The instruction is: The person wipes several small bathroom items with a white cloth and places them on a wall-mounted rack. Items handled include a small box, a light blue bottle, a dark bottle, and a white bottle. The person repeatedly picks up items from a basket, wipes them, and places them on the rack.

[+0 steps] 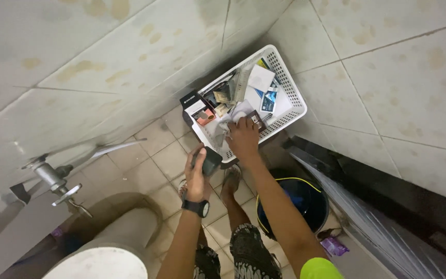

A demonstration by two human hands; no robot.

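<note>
Right hand (243,138) rummaging basket (288,82) packets.
My left hand (198,173) clasps a dark container (211,160); basket at 1 o'clock, right hand nearer, fingers spread.

Whites, beiges and a few darker things around my hands

My left hand (196,175) wears a black wristwatch (196,207) and grips a dark grey, almost black object (211,161); my right hand (243,138) lies on the white latticed basket (291,89), whose contents are white, black, tan, salmon-pink and blue packets. The wall tiles (398,62) are off-white with yellowish-brown blotches, the floor tiles (169,157) plain beige with dark grout. My shorts (249,253) are black with a white speckled print, my sleeve (318,269) neon yellow-green. The bucket (291,204) is dark blue with a yellow handle, a purple wrapper (335,246) beside it.
</note>
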